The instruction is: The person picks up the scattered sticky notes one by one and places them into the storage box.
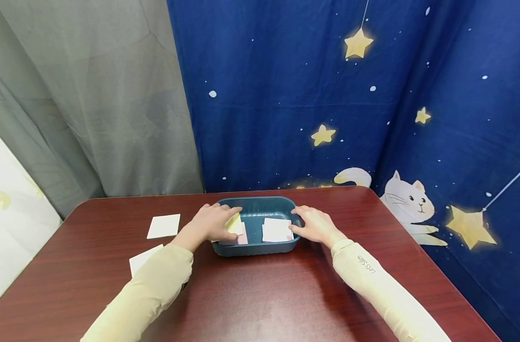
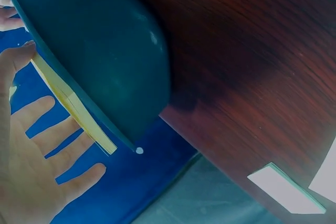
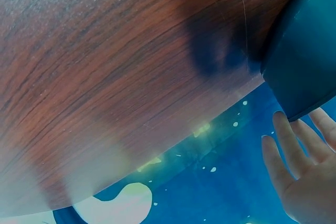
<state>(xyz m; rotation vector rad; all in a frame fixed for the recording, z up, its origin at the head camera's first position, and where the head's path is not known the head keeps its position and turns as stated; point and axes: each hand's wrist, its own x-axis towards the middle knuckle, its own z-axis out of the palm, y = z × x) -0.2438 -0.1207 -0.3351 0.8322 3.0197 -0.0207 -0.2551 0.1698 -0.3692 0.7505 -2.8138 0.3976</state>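
Note:
A dark teal plastic bin (image 1: 253, 249) stands on the table, with its opening facing up. Over its left end my left hand (image 1: 210, 222) holds a yellow sticky note pad (image 2: 73, 106) between thumb and spread fingers, close at the rim. Below that pad, a pink pad (image 1: 242, 238) shows inside the bin, partly covered. White square pads (image 1: 277, 230) lie farther right in the bin. At the bin's right end, my right hand (image 1: 317, 225) rests over the rim, its fingers extended and fairly straight, the tips reaching inside.
To the left of the bin lie a white square pad (image 1: 163, 226) and another white pad (image 1: 142, 259), partly hidden by the left sleeve. The reddish-brown table (image 1: 260, 294) ends at a blue star-patterned curtain (image 1: 281, 95) and a grey curtain (image 1: 101, 95).

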